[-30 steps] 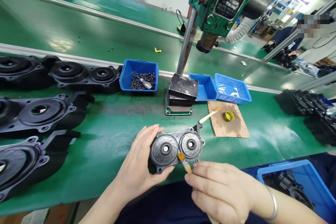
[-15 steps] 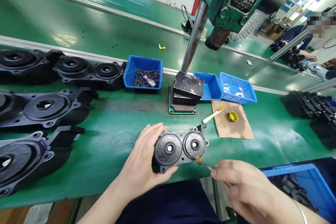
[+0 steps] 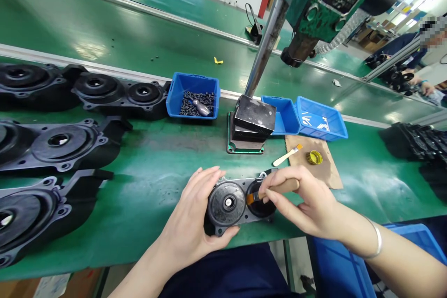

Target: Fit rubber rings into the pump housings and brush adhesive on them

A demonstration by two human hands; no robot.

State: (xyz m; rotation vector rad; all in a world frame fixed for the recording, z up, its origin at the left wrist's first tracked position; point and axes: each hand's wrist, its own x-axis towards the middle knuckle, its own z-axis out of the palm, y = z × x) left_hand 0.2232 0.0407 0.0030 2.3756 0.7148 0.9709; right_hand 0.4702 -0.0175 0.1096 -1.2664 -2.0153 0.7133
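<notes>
1. The black two-disc part [image 3: 227,202] lay at the near side of the green bench [image 3: 146,186], its discs facing up; it could not be told whether it rested fully on the surface. It served as the centre of the dial here, twelve o'clock pointing away from the person.
2. The left hand [image 3: 192,212] gripped its nine o'clock end, fingers spread widely around the far edge and thumb against the near edge. That hold probably steadied the part while leaving the disc faces uncovered.
3. The right hand [image 3: 307,200] came in from three o'clock, thumb and fingertips pinched closely on a brush [image 3: 284,186]. Holding it low, near the bristles, presumably gave fine control. The bristles pointed to nine o'clock, at the seam between the discs; the hand hid some of the right disc.
4. Towards two o'clock, a second brush [image 3: 286,156] lay with its bristle end over the cardboard [image 3: 328,172], where a yellow cap [image 3: 314,158] stood. The board probably kept drips off the bench, within easy right-hand reach.
5. Black blocks [image 3: 256,114] sat stacked at twelve o'clock; a blue bin [image 3: 195,84] of small dark pieces stood at eleven.
6. Larger black housings [image 3: 66,142] lay in rows towards nine and ten, likely set aside to leave working room.
</notes>
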